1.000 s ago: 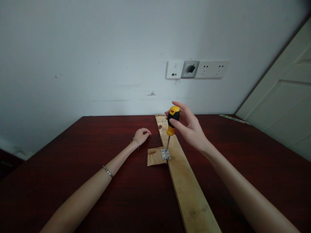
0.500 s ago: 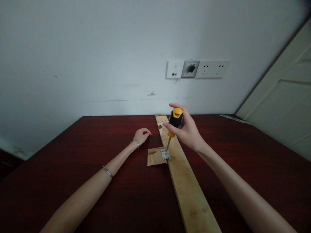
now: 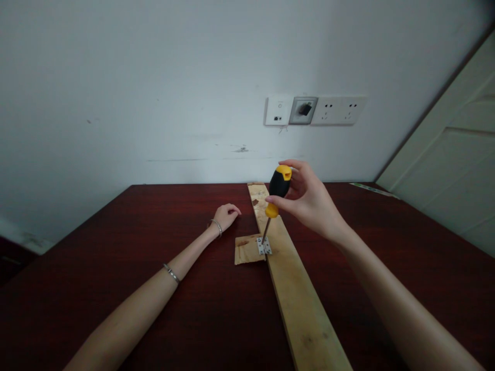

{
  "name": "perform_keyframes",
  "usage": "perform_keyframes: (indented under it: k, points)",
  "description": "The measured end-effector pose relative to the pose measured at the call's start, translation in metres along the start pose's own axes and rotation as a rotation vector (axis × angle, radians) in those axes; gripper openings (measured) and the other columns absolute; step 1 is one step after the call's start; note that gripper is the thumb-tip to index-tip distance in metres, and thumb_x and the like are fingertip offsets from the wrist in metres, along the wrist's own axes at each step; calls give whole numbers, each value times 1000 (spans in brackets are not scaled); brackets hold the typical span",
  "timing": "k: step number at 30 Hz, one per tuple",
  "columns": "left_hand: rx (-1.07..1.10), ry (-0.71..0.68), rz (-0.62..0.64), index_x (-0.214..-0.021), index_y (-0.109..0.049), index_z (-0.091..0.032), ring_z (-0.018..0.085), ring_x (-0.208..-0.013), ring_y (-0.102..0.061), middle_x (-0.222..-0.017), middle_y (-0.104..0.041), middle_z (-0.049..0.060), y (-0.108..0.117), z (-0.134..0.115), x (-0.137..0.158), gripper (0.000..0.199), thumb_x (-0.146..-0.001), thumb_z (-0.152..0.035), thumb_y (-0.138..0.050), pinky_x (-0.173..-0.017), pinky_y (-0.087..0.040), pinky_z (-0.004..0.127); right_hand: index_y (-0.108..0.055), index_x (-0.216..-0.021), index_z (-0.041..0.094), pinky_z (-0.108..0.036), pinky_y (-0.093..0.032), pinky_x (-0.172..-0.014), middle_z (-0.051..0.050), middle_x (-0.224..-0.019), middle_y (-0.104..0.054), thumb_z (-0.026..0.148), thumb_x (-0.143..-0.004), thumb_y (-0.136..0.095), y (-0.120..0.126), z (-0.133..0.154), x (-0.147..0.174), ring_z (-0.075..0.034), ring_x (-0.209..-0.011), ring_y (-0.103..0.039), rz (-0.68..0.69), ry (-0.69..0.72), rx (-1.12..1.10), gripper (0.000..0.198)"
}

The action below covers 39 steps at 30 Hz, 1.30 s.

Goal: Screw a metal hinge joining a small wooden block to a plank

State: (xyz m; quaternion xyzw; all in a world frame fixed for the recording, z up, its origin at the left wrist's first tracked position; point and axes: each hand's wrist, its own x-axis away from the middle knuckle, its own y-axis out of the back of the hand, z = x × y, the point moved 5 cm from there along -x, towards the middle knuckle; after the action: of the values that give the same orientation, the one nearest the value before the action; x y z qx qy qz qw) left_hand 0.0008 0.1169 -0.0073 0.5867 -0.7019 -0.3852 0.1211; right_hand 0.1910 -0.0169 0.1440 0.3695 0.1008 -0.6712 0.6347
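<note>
My right hand (image 3: 315,201) grips a screwdriver (image 3: 279,183) with a black and yellow handle, thumb on one side and fingers around the other. Its shaft slants down to a small silver hinge (image 3: 264,246), where the tip seems to meet the metal near the middle. The hinge lies across a long wooden board (image 3: 294,288) and a short piece of wood (image 3: 248,251) at its left side. On the table left of the board rests my left hand (image 3: 226,217), fingers curled inward. Whatever those fingers may hold is hidden.
The dark red table (image 3: 174,216) meets a white wall (image 3: 193,93) at the back. On that wall sit a row of sockets (image 3: 340,111) and a black plug (image 3: 305,109). A thin printed strip (image 3: 373,190) lies at the back right, near a pale door (image 3: 456,154).
The screwdriver's tip has shifted slightly left on the hinge. My right hand has moved a little right and turned around the handle. My left hand has stayed in place.
</note>
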Motion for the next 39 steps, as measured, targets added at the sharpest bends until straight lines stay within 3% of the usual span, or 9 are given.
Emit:
perform_keyframes:
  k: [4,15,39]
  points:
    - [3,4,-3,-69,-71,-18,16,-79,-64,-78,-72,1,0,1,0,24,-72,-6,-51,-80,-48,28,-44,-115,26,-36,-55,-72,-4,-102,-61,33,-70,-76,1,3,-1,-20,-86,-63,2,-2,-79,56]
    - [10,12,-12,-68,-71,-19,15,-76,-64,-76,-71,0,-1,1,0,23,-72,-6,-52,-77,-49,27,-46,-118,26,-34,-52,-64,-4,-102,-60,31,-72,-74,2,3,-1,-20,-85,-60,-36,72,139,54]
    - [5,21,-2,-69,-71,-18,16,-77,-64,-78,-71,0,0,-2,1,24,-73,-4,-52,-79,-48,27,-37,-108,24,-32,-48,-61,-3,-93,-53,33,-70,-75,-3,2,0,-17,-78,-55,-56,81,196,55]
